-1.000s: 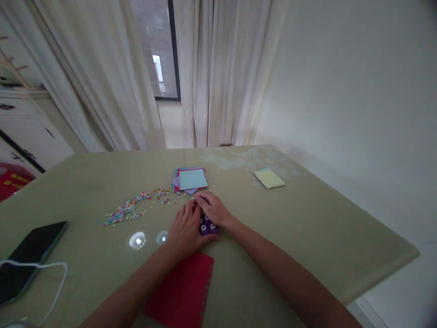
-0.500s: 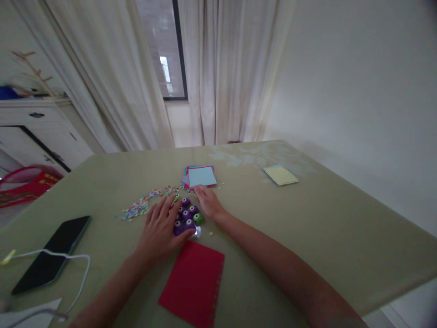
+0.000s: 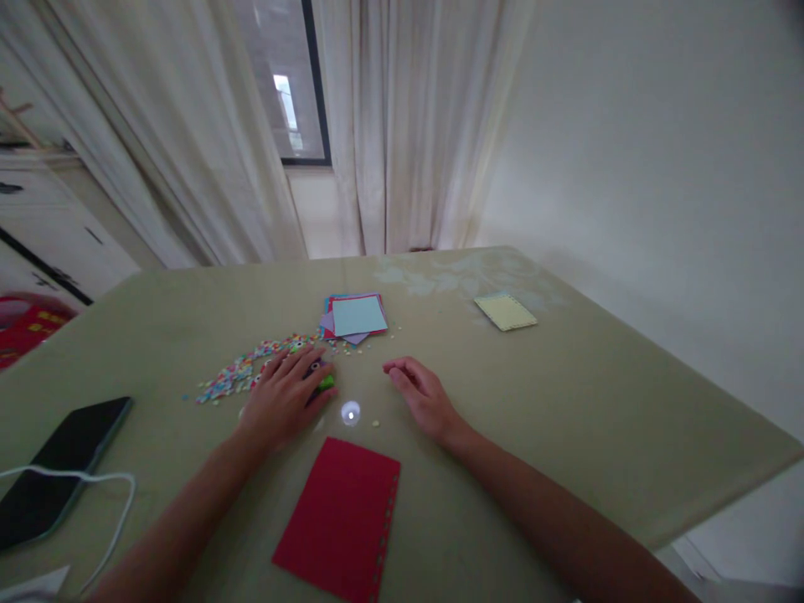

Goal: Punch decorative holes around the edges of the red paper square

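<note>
Lying palm down with its fingers a little spread, the left hand [image 3: 286, 398] covers a group of purple pieces [image 3: 319, 367] with white, eye-like discs. One green piece [image 3: 327, 383] shows between its index finger and its thumb. The fingers of this hand point away from the person and somewhat to the right. Because the hand hides most of the group, I cannot tell its long axis, nor which way every piece points; one disc between the fingers looks upward.

The right hand [image 3: 424, 398] is apart from the left one, on the other side of a bright round reflection [image 3: 351, 414]. Its fingers are curled and the thumb lies against the index finger; whether something small is pinched there, I cannot tell. A small pale bit [image 3: 376, 424] lies between the two hands, nearer to the right one.

In front of the hands, on the person's side, a red sheet [image 3: 339, 519] lies flat on the table [image 3: 565, 402]. Its long axis runs away from the person, with the far end leaning to the right, and its row of holes is along the right edge. Beyond the left hand, and to its left, colourful small bits [image 3: 234, 374] are scattered.
</note>
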`<state>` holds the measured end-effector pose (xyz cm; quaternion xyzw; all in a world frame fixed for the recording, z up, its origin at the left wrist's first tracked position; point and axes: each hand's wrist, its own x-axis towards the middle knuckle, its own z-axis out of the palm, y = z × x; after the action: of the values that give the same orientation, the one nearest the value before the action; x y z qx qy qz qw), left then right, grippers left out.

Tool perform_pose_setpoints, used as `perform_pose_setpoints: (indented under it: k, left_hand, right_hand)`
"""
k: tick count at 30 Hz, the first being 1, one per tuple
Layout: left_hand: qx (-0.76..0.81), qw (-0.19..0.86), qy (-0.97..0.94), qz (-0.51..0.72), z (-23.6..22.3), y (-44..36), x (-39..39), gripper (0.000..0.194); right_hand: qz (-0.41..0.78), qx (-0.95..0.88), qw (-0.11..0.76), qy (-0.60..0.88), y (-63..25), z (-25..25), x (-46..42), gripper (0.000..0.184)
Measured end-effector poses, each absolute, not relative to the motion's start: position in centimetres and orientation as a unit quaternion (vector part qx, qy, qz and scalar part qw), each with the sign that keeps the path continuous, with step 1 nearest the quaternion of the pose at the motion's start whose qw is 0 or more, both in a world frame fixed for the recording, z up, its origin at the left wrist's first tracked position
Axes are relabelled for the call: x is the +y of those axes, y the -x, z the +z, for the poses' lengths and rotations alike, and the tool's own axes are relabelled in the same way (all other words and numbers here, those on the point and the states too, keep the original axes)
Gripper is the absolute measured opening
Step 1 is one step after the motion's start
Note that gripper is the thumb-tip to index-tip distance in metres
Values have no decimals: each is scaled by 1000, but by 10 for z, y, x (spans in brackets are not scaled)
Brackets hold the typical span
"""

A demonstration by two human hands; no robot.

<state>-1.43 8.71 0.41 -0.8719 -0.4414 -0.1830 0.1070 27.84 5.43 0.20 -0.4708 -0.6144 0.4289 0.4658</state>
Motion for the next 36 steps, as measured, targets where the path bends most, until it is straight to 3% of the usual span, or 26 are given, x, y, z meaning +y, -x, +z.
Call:
perform_pose_setpoints:
  k: [10, 15, 20, 23, 27, 36]
  left_hand:
    - [-429, 103, 875, -201, 13, 0, 48, 21]
    - [-406, 30, 864, -295, 34, -44, 19, 27]
    - [-383, -50, 852, -353, 28, -61, -1, 36]
    - [-426, -123, 841, -311, 25, -46, -5, 41]
    - [-411, -240, 866, -152, 28, -26, -1, 63]
    - [-481, -278, 822, -129, 12, -25, 5, 50]
  right_hand:
    - [400, -646, 454, 466, -273, 10, 45, 28]
    - [504, -636, 444, 379, -268, 15, 32, 56]
    - [572, -604, 420, 365, -265, 15, 28, 35]
    - [611, -539, 437, 383, -269, 14, 35, 42]
    - [639, -472, 455, 403, -277, 13, 46, 47]
    - [635, -432, 462, 444, -282, 18, 46, 44]
